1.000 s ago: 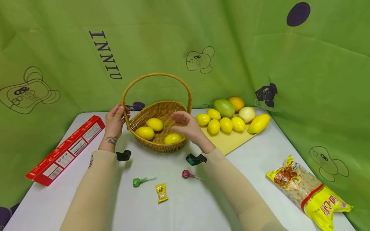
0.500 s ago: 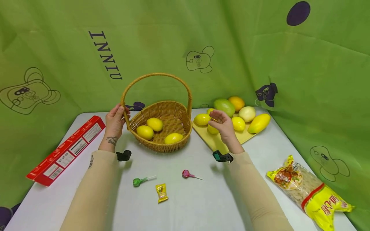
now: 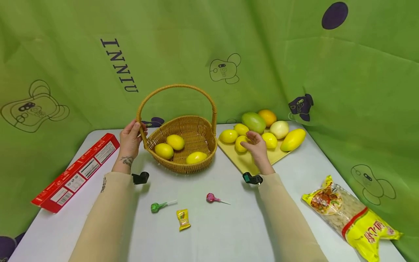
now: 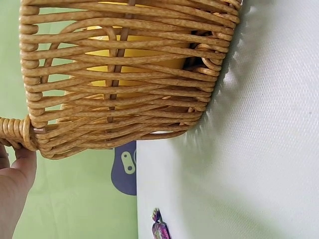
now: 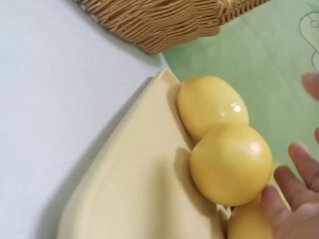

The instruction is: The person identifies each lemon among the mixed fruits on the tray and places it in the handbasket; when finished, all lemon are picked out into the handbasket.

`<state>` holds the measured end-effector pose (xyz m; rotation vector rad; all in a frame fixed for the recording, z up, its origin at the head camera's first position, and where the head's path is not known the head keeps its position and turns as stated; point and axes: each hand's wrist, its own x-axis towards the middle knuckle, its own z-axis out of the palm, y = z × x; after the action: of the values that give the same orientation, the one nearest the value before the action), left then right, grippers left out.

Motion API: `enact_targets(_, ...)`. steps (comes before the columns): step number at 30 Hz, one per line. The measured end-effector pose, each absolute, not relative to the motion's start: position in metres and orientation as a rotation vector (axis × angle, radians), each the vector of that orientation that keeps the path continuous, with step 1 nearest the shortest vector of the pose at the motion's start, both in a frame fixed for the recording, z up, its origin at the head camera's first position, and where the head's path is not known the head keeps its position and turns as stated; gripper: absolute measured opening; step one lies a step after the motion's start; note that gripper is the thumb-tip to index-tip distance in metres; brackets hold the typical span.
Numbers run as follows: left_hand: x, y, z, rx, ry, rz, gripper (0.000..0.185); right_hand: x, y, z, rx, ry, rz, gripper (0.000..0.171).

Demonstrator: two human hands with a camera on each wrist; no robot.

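From my feed, the counter (image 3: 229, 233) is a pale grey-white top, boxed in on all sides by green cloth (image 3: 183, 47) printed with cartoon bears, purple dots and the letters INNIU.

Count-wise: one wicker basket (image 3: 183, 145) left of centre with three lemons (image 3: 175, 142) inside. One yellow cutting board (image 3: 258, 160) just right of it, carrying the fruit pile: I make out four small lemons (image 3: 229, 136) plus a green mango, an orange, a pale round fruit and a long yellow mango, though a lemon could be hidden under the hand. Two lollipops (image 3: 214, 198) (one green, one pink) and one yellow candy (image 3: 183, 219) sit near the front, a red box (image 3: 76, 171) on the far left, one noodle bag (image 3: 353, 216) on the right.

Left hand (image 3: 129, 140) has its fingers wrapped around the base of the basket handle. Right hand (image 3: 256, 145) hovers over the board's lemons, fingers loosely spread, gripping nothing.
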<state>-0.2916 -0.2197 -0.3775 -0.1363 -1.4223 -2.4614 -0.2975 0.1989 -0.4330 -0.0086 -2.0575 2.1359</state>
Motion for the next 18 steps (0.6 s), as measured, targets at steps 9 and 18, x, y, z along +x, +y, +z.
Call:
enact_targets(9, -0.293, -0.220, -0.379, -0.131, -1.402, -2.469, 0.013, -0.300, 0.191, -0.437, -0.003, -2.403, 1.817, 0.069)
enact_targets(18, -0.294, -0.220, -0.379, -0.129, -1.403, -2.477, 0.016, -0.306, 0.187, -0.439, -0.034, -2.452, 1.730, 0.067)
